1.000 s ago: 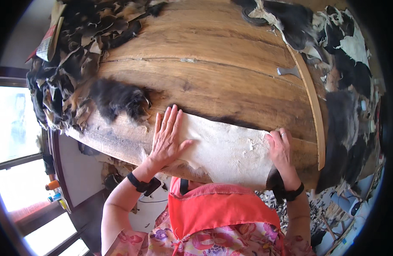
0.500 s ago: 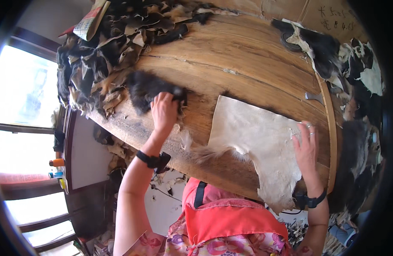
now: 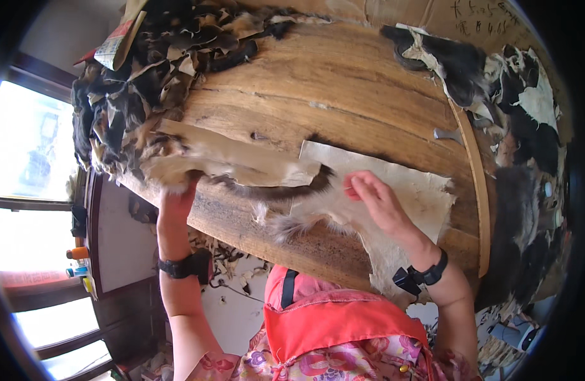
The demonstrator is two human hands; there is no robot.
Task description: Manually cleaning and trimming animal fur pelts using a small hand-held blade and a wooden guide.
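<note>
In my left hand (image 3: 177, 198) is the near left end of a fur piece (image 3: 242, 159), raised off the table. Most of that piece shows its pale skin side, with dark fur along its lower edge; it hides my left fingers in part. A larger pale hide (image 3: 394, 171) lies flat, skin side up, overlapped by the piece's right end. Above this hide hovers my right hand (image 3: 378, 202), just right of the fur piece and apart from it. Its fingers are bent in together, and anything pinched in them is too small to make out.
A heap of dark and tan fur scraps (image 3: 137, 82) covers the far left. On the right, a wooden strip (image 3: 473, 184) runs along the boards beside a metal blade-like tool (image 3: 447, 134). More black and white pelts (image 3: 527, 108) lie beyond it. Windows (image 3: 39, 140) stand at left.
The dark fur piece has been picked up and turned, so its skin side shows, and drawn out rightward. My left hand moved left and nearer; my right hand left the hide's right edge and moved left.
</note>
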